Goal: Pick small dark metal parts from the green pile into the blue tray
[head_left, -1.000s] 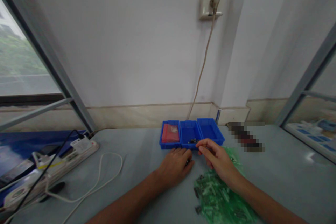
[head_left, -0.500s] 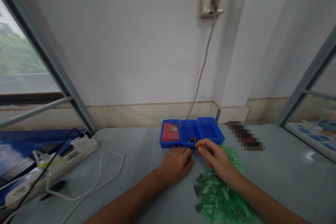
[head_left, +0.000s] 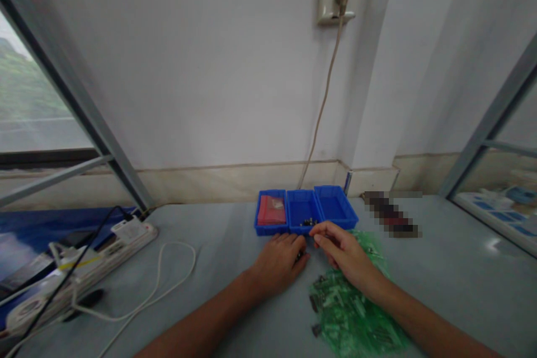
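Observation:
My left hand (head_left: pixel 282 262) rests on the table in front of the blue bins, its fingers curled. Small dark metal parts (head_left: pixel 298 256) show between its thumb and forefinger; their exact kind is too small to make out. Close by, my right hand (head_left: pixel 339 245) has thumb and forefinger drawn together at the front rim of the middle blue bin (head_left: pixel 300 207). Whatever those fingertips hold is hidden. Small shiny metal pieces (head_left: pixel 309 222) lie in the front of that bin. Under my right forearm spreads a green see-through plastic bag (head_left: pixel 356 313) with small pieces on or in it.
The left blue bin (head_left: pixel 257 218) holds red plastic bags (head_left: pixel 271 211); a right blue bin (head_left: pixel 335 206) adjoins. A blurred-out dark item (head_left: pixel 392 215) lies farther right. At left are a power strip (head_left: pixel 84 268), a white cable (head_left: pixel 155 296) and a metal frame (head_left: pixel 121 170).
The view has shifted slightly. Both hands keep nearly the same pose and place by the bins; the right fingertips stay near the middle bin's rim.

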{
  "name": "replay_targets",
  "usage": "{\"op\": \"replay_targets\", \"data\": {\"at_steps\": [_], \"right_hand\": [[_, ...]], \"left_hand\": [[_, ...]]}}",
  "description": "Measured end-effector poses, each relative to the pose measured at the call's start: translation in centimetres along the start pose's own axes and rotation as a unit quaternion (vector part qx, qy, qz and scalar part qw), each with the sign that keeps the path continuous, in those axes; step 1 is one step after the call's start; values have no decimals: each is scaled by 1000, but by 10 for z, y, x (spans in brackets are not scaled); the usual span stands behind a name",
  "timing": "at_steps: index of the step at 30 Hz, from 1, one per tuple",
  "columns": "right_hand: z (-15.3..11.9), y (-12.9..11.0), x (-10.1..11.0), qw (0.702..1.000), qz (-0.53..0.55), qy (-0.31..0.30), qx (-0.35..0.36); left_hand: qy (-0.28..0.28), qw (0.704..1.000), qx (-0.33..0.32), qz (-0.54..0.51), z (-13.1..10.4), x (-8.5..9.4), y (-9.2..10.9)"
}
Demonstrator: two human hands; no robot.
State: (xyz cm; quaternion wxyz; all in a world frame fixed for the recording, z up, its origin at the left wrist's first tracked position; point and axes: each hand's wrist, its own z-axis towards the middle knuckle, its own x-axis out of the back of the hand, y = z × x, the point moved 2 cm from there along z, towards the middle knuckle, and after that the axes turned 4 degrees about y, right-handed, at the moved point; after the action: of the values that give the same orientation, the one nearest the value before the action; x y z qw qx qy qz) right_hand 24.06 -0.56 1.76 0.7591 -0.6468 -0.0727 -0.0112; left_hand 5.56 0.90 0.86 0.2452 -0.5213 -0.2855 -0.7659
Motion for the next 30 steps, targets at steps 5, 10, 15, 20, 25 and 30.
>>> {"op": "replay_targets", "data": {"at_steps": [5,10,15,20,25,30], "right_hand": [[0,0,0,1000,4,-7,6],[0,1,0,1000,0,-11,10],[0,0,-1,1000,-1,-17,8],[-1,-1,-1,1000,2,-22,10],[0,2,-1,1000,-7,-24,11],[0,2,-2,999,-13,-32,6]], "left_hand": [[6,1000,-5,2,-1,-1,0],[4,1000,-1,5,0,0,1],[0,1000,0,6,0,1,1],[4,1000,-2,5,-1,0,1],[2,1000,2,0,-1,1,1],[2,1000,-1,-1,0,0,1]]}}
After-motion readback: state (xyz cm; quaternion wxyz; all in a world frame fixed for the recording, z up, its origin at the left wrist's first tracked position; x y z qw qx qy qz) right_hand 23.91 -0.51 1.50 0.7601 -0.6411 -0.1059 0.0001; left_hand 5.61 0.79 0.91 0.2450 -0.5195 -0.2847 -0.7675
